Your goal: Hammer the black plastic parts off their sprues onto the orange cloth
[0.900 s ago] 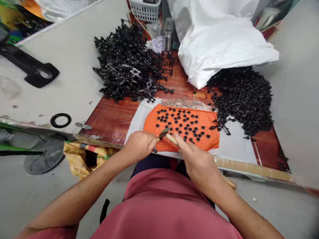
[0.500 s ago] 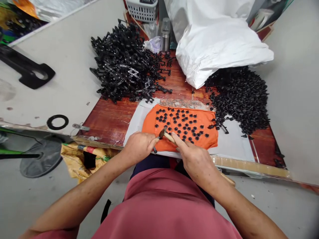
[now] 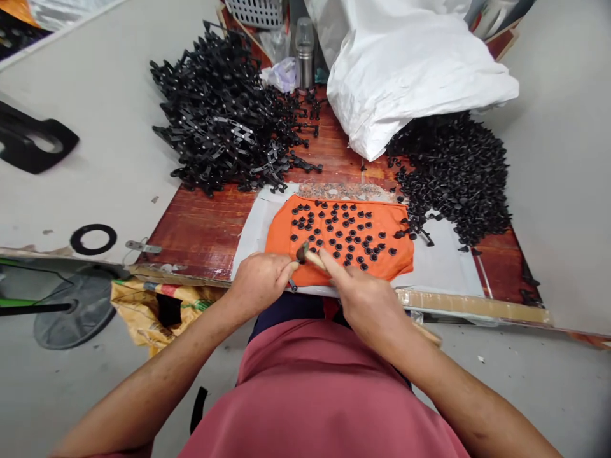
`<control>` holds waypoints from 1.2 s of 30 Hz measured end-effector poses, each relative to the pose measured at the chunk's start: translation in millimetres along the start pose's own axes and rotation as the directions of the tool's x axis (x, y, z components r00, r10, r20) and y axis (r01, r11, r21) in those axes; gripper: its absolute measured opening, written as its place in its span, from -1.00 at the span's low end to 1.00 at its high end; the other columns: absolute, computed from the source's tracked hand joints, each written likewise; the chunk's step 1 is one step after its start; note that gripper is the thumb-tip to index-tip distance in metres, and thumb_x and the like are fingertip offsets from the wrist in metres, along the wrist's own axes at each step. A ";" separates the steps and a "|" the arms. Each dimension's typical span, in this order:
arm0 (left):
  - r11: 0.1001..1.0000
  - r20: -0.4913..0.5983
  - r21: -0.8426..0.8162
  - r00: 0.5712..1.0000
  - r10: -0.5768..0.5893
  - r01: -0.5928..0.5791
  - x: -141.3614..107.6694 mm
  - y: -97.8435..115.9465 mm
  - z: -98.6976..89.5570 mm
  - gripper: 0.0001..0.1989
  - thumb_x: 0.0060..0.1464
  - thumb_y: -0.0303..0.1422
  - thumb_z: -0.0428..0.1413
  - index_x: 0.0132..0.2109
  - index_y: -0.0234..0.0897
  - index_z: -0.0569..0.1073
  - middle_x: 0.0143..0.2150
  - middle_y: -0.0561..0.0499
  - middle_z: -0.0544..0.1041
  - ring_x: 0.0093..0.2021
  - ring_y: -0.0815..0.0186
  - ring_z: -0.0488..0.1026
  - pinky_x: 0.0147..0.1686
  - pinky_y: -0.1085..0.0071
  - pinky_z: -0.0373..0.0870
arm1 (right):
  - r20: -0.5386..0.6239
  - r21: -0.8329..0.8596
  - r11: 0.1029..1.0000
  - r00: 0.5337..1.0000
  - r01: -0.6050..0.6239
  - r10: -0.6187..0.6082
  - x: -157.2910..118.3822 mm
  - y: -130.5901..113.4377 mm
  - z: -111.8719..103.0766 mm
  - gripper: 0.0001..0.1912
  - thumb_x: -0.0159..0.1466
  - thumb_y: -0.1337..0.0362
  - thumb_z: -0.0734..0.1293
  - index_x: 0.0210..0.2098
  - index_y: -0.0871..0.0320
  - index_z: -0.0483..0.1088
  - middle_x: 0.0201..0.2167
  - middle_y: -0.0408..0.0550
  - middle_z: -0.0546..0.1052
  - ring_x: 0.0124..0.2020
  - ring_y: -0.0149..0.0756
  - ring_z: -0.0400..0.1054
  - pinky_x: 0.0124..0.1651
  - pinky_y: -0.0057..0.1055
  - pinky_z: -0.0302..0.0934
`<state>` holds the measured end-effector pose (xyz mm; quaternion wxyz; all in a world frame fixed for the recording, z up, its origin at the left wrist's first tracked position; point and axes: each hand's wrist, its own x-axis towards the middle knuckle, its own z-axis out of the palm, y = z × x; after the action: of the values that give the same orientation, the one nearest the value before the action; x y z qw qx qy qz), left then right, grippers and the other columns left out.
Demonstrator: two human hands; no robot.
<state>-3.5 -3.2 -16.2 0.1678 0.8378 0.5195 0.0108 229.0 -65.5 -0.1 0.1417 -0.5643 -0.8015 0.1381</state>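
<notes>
My right hand point(image 3: 370, 299) is closed round the wooden handle of a hammer point(image 3: 316, 259). The hammer's dark head is right at the fingertips of my left hand point(image 3: 258, 277). Those fingers are pinched on a small black part point(image 3: 293, 286), whose rounded end sticks out below them; most of it is hidden. Both hands are over the near edge of an orange cloth point(image 3: 281, 238), on which many black round-based studs point(image 3: 351, 248) stand with their stems up.
Black linked metal parts point(image 3: 224, 114) are heaped at the back left. Loose black studs point(image 3: 458, 172) are piled at the right, below a white sack point(image 3: 420, 83). A steel bottle point(image 3: 305, 60) and a basket point(image 3: 258, 11) stand behind. Grey panels point(image 3: 563, 159) flank the red-brown tabletop point(image 3: 200, 222).
The whole view has shifted, so the table and heaps appear farther left and slightly higher. My hands keep the same hold, with the hammer head still close to my left fingertips.
</notes>
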 end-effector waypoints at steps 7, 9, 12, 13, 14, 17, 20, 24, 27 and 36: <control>0.990 -0.003 -0.142 1.000 -0.028 0.027 -1.5 -4.2 2.3 -0.59 0.33 -0.18 -0.12 -0.47 -0.22 0.31 -0.48 -0.01 0.47 -0.41 0.26 0.37 -0.34 0.36 0.08 | 0.038 0.214 0.977 0.999 0.020 -0.029 2.7 6.2 -4.3 -0.33 0.47 0.39 0.16 0.52 -0.09 -0.02 0.13 -0.04 0.60 -0.11 -0.23 0.58 -0.01 -0.31 0.46; 0.970 0.002 -0.240 0.999 -0.045 0.044 -2.1 -6.9 2.3 -0.59 0.32 -0.17 -0.14 -0.46 -0.22 0.30 -0.48 0.02 0.45 -0.41 0.29 0.35 -0.35 0.38 0.08 | 0.021 0.277 0.961 1.000 -0.007 0.001 -4.4 8.9 -9.9 -0.35 0.50 0.37 0.14 0.51 -0.13 -0.01 0.23 -0.09 0.53 -0.02 -0.24 0.56 0.08 -0.29 0.43; 0.933 0.006 -0.355 0.998 -0.068 0.066 -2.5 -11.6 1.3 -0.59 0.31 -0.16 -0.17 -0.45 -0.23 0.31 -0.49 0.06 0.40 -0.42 0.32 0.33 -0.35 0.40 0.11 | 0.064 0.264 0.962 0.997 -0.061 0.046 -18.9 13.0 -9.3 -0.34 0.50 0.36 0.13 0.51 -0.21 -0.03 0.21 -0.11 0.54 -0.05 -0.23 0.58 0.01 -0.28 0.46; 0.922 0.008 -0.381 0.997 -0.075 0.072 -2.5 -12.9 0.8 -0.58 0.31 -0.15 -0.17 -0.45 -0.23 0.31 -0.49 0.07 0.40 -0.42 0.33 0.33 -0.34 0.40 0.12 | 0.084 0.252 0.965 0.995 -0.075 0.056 -23.4 14.2 -6.5 -0.34 0.50 0.37 0.13 0.51 -0.22 -0.03 0.19 -0.11 0.56 -0.08 -0.23 0.59 -0.03 -0.28 0.47; 0.911 0.013 -0.406 0.997 -0.078 0.077 -2.6 -13.9 0.2 -0.58 0.30 -0.14 -0.17 -0.45 -0.23 0.33 -0.49 0.07 0.40 -0.42 0.33 0.33 -0.33 0.41 0.14 | 0.101 0.240 0.967 0.993 -0.085 0.062 -27.2 15.1 -3.0 -0.34 0.50 0.37 0.13 0.51 -0.23 -0.04 0.17 -0.10 0.57 -0.11 -0.22 0.59 -0.07 -0.28 0.47; 0.851 0.039 -0.517 0.995 -0.088 0.096 -4.5 -14.2 -1.8 -0.56 0.29 -0.11 -0.14 -0.44 -0.25 0.38 -0.47 0.07 0.42 -0.39 0.32 0.33 -0.29 0.42 0.19 | 0.117 0.220 0.971 0.991 -0.093 0.068 -33.6 16.0 7.0 -0.36 0.50 0.35 0.14 0.50 -0.21 -0.01 0.14 -0.07 0.59 -0.17 -0.22 0.60 -0.12 -0.28 0.46; 0.709 0.083 -0.688 0.987 -0.136 0.156 -9.6 -11.1 -3.9 -0.54 0.28 -0.05 -0.10 -0.45 -0.25 0.38 -0.47 0.06 0.40 -0.40 0.33 0.30 -0.32 0.43 0.22 | 0.112 0.253 0.962 0.991 -0.100 0.074 -33.4 14.6 9.6 -0.39 0.50 0.32 0.15 0.49 -0.15 0.05 0.10 -0.03 0.62 -0.18 -0.21 0.60 -0.13 -0.29 0.44; 0.505 0.167 -0.824 0.962 -0.218 0.257 -17.2 -8.8 -5.1 -0.53 0.24 0.01 -0.04 -0.44 -0.25 0.39 -0.52 0.08 0.32 -0.48 0.37 0.19 -0.41 0.44 0.16 | 0.132 0.347 0.924 0.984 -0.163 0.123 -29.6 12.4 4.2 -0.44 0.50 0.31 0.13 0.46 -0.05 0.14 -0.15 -0.07 0.67 -0.26 -0.23 0.56 -0.12 -0.30 0.40; 0.436 0.216 -0.848 0.948 -0.232 0.300 -21.0 -10.1 -4.0 -0.52 0.21 0.05 -0.01 -0.44 -0.26 0.39 -0.58 0.13 0.17 -0.54 0.41 0.05 -0.49 0.44 0.04 | 0.119 0.451 0.871 0.980 -0.196 0.159 -23.7 9.7 2.5 -0.53 0.49 0.28 0.16 0.35 -0.01 0.29 -0.40 -0.19 0.58 -0.42 -0.30 0.46 -0.25 -0.39 0.34; 0.182 0.307 -0.931 0.948 -0.085 0.317 -33.3 7.3 3.6 -0.50 0.23 0.04 0.06 -0.46 -0.29 0.36 -0.55 0.12 0.13 -0.53 0.44 -0.05 -0.50 0.41 -0.12 | 0.084 0.779 0.597 0.976 -0.191 0.202 16.4 -10.4 16.3 -0.79 0.27 0.24 0.42 -0.09 0.03 0.48 -0.35 -0.17 0.54 -0.35 -0.27 0.43 -0.30 -0.37 0.34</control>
<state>-11.7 -36.2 -12.3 0.7019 0.4668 0.4846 0.2335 208.5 -54.4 -10.1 0.3621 -0.5314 -0.5934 0.4841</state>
